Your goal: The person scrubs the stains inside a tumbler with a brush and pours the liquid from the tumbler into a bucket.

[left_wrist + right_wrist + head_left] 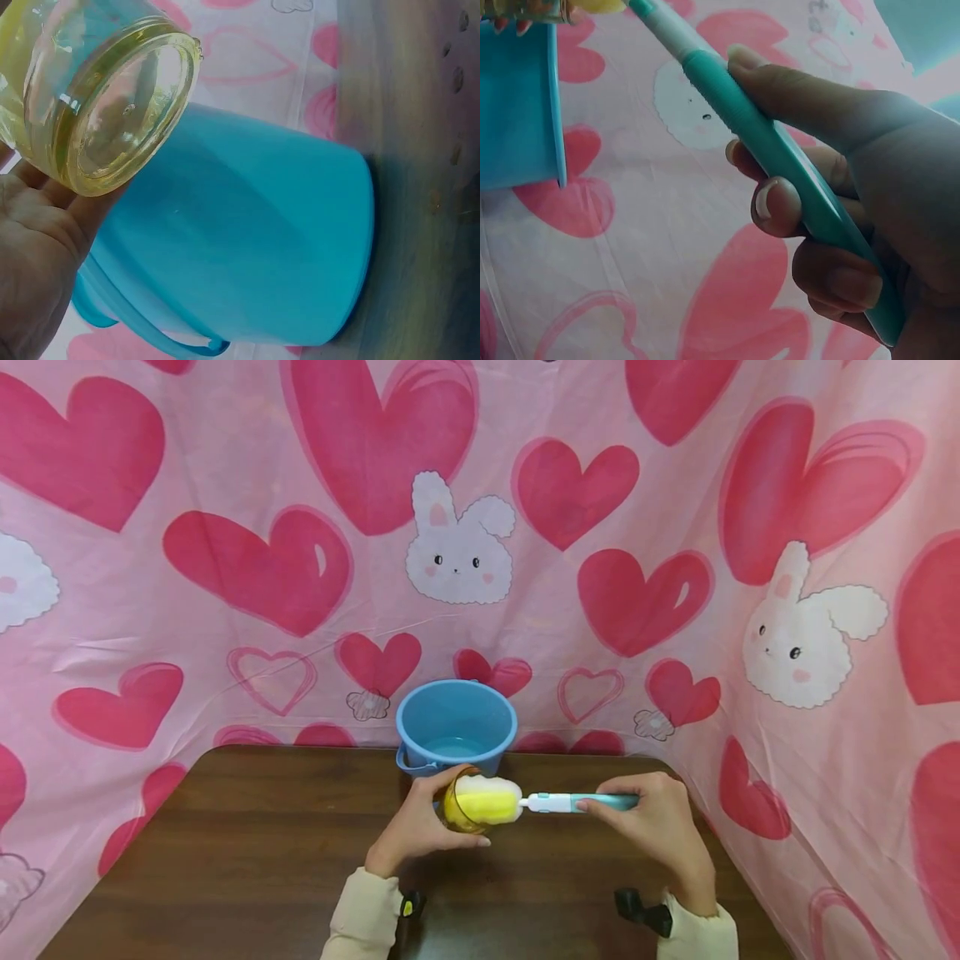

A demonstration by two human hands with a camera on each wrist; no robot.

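Observation:
My left hand (pixel 417 828) grips an amber glass cup (pixel 454 814), tipped on its side with the mouth toward the right. In the left wrist view the thick round base of the cup (pixel 127 112) faces the camera. My right hand (pixel 654 817) holds a bottle brush by its teal and white handle (pixel 772 150), fingers and thumb curled round it. The brush's yellow and white sponge head (pixel 491 800) lies partly inside the cup's mouth. Both hands are above the table, in front of the blue bucket (pixel 408 727).
The bucket stands at the back of the brown wooden table (pixel 247 852), with some water (pixel 456 747) in it and its handle (pixel 150 330) hanging at the side. A pink cloth with hearts and rabbits (pixel 247 460) hangs close behind the table and along its right side.

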